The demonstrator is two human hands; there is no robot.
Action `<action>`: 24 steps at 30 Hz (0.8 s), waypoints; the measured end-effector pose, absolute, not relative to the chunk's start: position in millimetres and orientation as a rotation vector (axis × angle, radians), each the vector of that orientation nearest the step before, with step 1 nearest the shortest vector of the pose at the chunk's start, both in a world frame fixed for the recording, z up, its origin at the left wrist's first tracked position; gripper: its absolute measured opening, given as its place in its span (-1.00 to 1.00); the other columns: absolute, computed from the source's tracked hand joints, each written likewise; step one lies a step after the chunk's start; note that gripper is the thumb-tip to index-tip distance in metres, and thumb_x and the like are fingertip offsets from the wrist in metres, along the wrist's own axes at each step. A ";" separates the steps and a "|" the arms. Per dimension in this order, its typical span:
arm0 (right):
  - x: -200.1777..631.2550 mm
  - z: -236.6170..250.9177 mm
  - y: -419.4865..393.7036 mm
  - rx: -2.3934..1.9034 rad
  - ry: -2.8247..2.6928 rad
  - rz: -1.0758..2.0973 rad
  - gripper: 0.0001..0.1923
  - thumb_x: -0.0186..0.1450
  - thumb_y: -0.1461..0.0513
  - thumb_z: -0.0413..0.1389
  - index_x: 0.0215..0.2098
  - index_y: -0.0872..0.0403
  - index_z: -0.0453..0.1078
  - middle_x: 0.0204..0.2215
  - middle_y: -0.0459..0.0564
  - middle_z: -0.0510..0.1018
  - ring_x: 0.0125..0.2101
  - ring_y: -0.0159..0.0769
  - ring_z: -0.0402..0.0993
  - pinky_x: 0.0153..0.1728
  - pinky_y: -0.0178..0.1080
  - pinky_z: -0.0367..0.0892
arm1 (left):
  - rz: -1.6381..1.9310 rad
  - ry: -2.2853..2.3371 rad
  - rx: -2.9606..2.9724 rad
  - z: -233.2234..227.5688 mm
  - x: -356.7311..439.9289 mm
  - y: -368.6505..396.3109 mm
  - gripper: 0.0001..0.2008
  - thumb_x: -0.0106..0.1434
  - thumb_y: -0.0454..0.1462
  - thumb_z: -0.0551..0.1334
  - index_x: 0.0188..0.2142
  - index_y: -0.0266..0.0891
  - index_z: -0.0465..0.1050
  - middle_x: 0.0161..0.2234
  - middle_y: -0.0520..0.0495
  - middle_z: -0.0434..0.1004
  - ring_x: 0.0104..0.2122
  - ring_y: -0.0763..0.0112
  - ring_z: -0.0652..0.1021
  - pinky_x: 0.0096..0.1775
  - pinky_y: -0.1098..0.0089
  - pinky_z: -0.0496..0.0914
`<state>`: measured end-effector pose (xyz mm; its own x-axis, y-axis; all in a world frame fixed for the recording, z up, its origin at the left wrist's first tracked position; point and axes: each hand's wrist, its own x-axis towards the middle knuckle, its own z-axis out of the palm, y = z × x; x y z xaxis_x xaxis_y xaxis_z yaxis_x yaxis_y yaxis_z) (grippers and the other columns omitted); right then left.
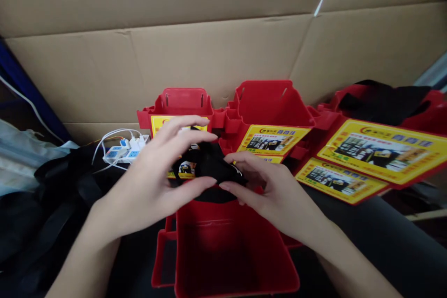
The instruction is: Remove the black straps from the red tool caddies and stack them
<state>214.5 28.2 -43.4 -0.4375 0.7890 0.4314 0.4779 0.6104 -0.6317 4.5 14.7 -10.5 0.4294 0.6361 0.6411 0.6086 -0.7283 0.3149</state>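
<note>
- Centrally: fingers (233,160) of the right hand (268,191) closed in a pinch on the right end of a small black cloth bundle (213,165), thumb under, fingertips on top.
- Left hand (157,181) cupped round the bundle's left end, fingers spread and curved, thumb tip touching its lower edge, index arched over the top without clamping down (more a loose cradle than a grip).
- Bundle lying directly between the two hands, long axis roughly left to right across the view; a thin black loop or strap sticking out at its left side, near the left palm. Both hands about equally close; only the right one with a firm hold.
- Just below the bundle: an open red plastic bin (226,251), its back rim right under the hands, inside bare as far as seen.
- Behind the hands: two more red bins (272,102) side by side, each with a yellow printed label (272,139) on the front; print too small to read.
- Farther right: another red piece carrying larger yellow labels (380,149), tilted, with dark fabric (380,100) heaped behind it.
- Left: white power strip (125,151) with plugs and white cables, resting on dark cloth.
- Backdrop: brown cardboard sheet (209,46) standing upright across the whole width.
</note>
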 end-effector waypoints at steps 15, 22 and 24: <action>216.7 -42.1 28.0 -0.877 -2.055 0.440 -0.79 0.21 0.23 0.09 -0.17 0.05 0.31 -0.42 -0.09 0.46 -0.47 -0.44 0.43 -0.53 -0.40 0.40 | 1.005 1.146 2.577 -28.7 21.6 34.7 -0.98 0.19 -0.36 0.10 -0.37 -0.24 0.27 -0.44 0.08 0.41 -0.45 0.54 0.40 -0.39 0.52 0.26; 220.5 -40.0 32.6 -0.794 -2.253 0.115 -0.77 0.22 0.23 0.07 -0.13 0.04 0.30 -0.22 0.01 0.37 -0.30 -0.39 0.37 -0.42 -0.36 0.38 | 1.206 1.084 2.589 -35.2 27.7 34.8 -0.87 0.17 -0.44 0.08 -0.36 -0.22 0.34 -0.41 0.08 0.48 -0.42 0.55 0.46 -0.33 0.54 0.33; 222.2 -39.9 34.6 -0.826 -2.227 -0.065 -0.86 0.20 0.19 0.10 -0.30 0.08 0.32 -0.22 0.03 0.35 -0.26 -0.34 0.36 -0.33 -0.29 0.36 | 1.234 1.080 2.592 -34.9 28.7 33.6 -0.86 0.17 -0.45 0.08 -0.36 -0.21 0.34 -0.38 0.08 0.50 -0.38 0.54 0.48 -0.30 0.53 0.34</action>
